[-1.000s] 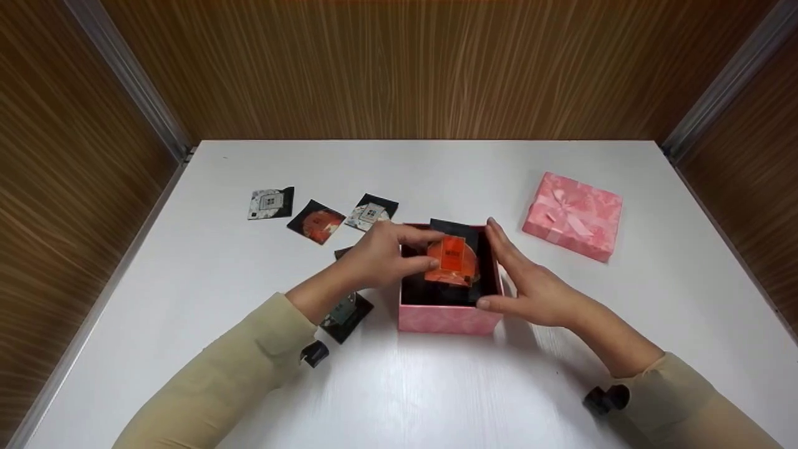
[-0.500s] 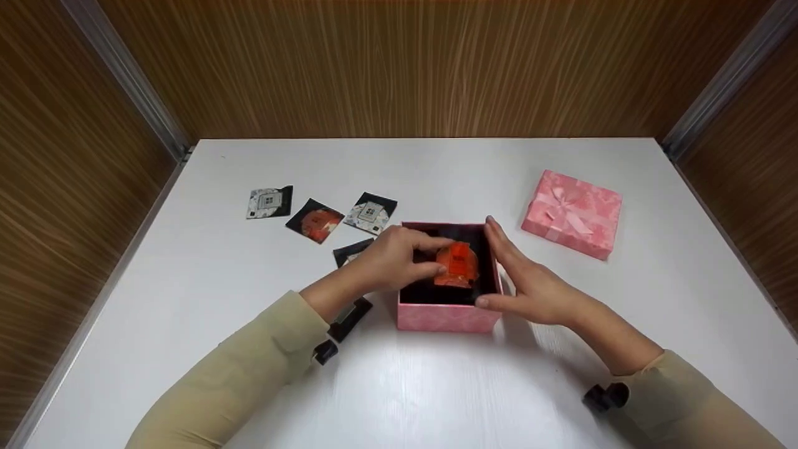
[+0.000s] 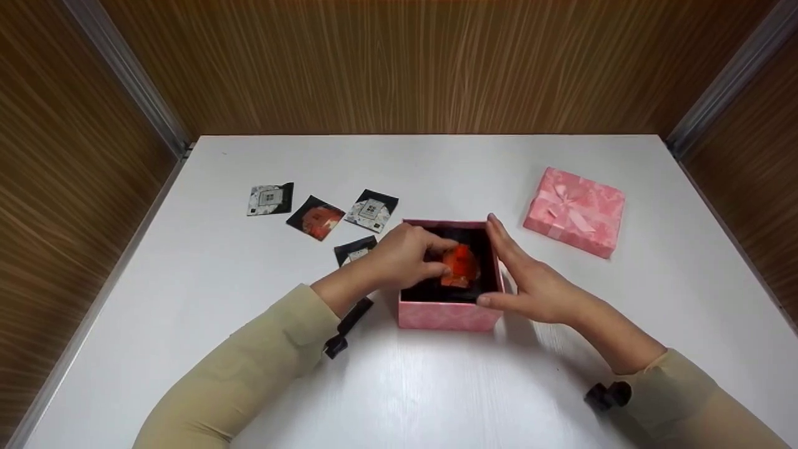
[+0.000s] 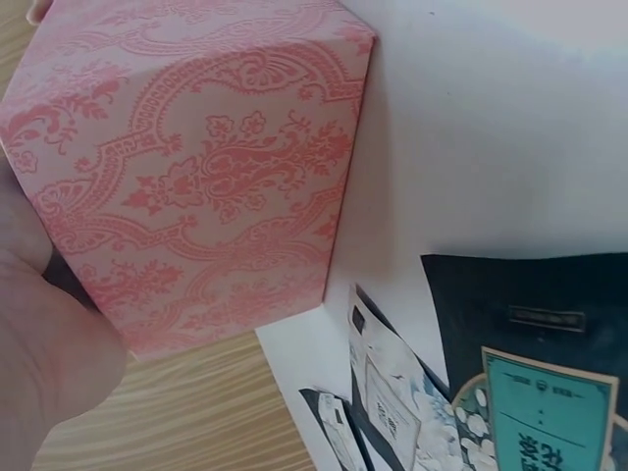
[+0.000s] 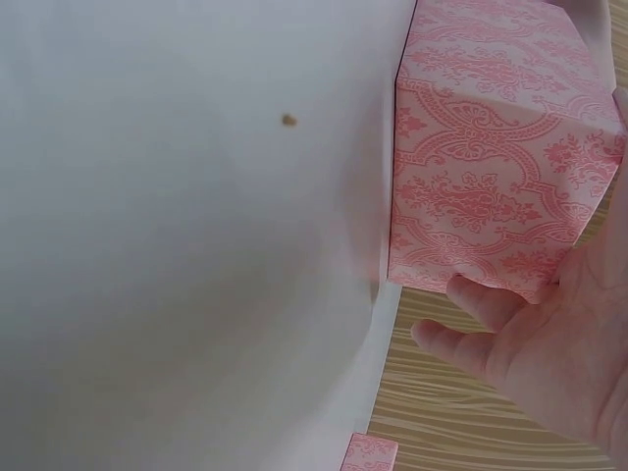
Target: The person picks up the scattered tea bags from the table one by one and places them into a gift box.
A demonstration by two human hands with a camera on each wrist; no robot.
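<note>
The pink patterned gift box (image 3: 446, 317) stands without its lid on the white table, its inside dark. My left hand (image 3: 408, 257) reaches over its left rim and pinches an orange-and-black sachet (image 3: 460, 267) between thumb and fingers, down inside the box. Part of that sachet is hidden by the fingers. My right hand (image 3: 543, 288) rests along the box's right side, thumb at the near corner and fairly straight fingers toward the far one. In the right wrist view, the right hand (image 5: 559, 343) touches the patterned wall. The left wrist view hides the left fingertips behind the box.
Several flat sachets lie left of the box: a white-and-black one (image 3: 270, 199), an orange one (image 3: 317, 218), another white one (image 3: 371, 211), one partly covered (image 3: 356, 249), and a green-labelled one (image 4: 549, 412). The pink lid with a bow (image 3: 575, 212) lies at back right.
My left hand has moved right and lowered the orange-and-black sachet from above the rim into the box. The right hand has stayed at the box's right side.
</note>
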